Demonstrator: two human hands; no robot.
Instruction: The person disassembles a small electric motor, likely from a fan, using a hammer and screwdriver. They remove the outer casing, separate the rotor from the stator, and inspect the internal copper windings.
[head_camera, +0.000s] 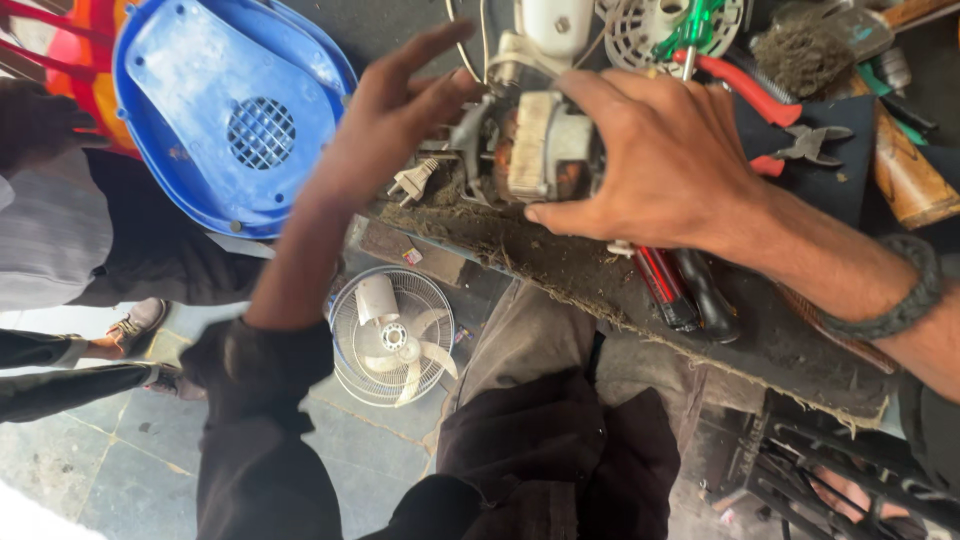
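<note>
A right hand (665, 165) grasps a small electric motor (535, 150) on a dusty workbench (600, 290); beside the motor, the left hand (395, 115) hovers with fingers spread, released.

A repair workshop: pliers (810, 145), screwdrivers (680, 285), a dismantled fan (392, 338).

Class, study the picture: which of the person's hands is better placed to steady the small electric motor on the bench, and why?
Probably the right hand: it is wrapped over the motor, thumb beneath it. The left hand is open beside it, fingers spread.
</note>
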